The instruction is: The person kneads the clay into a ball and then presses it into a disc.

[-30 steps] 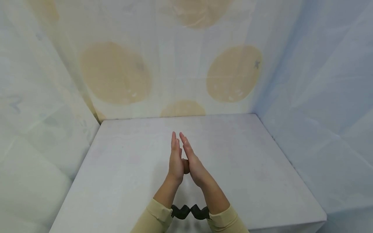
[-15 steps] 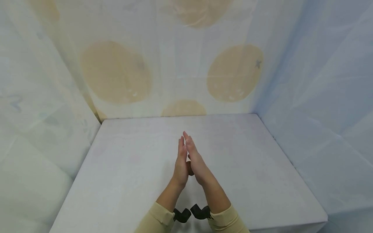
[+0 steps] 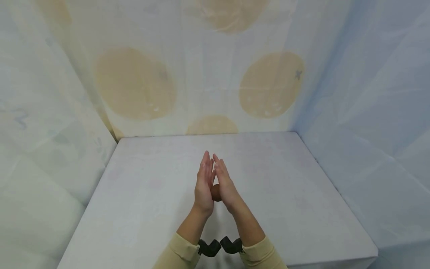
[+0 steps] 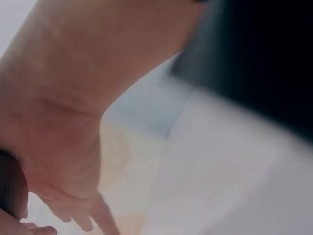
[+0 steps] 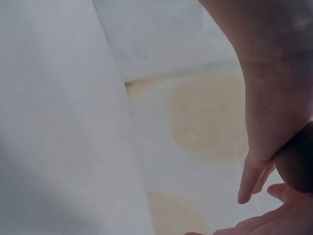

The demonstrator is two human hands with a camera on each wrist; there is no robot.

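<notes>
- The left hand [image 3: 203,186] and the right hand [image 3: 226,185] stand palm to palm above the middle of the white cloth-covered table [image 3: 141,194], fingers straight and pointing away from the person.
- A small round brown ball [image 3: 216,192] is pressed between the two palms, near the heels of the hands; only part of it shows.
- Beige sleeves [image 3: 179,254] cover both forearms above the table's near edge.
- Behind the table hangs a pale sheet with tan ovals [image 3: 134,84].
</notes>
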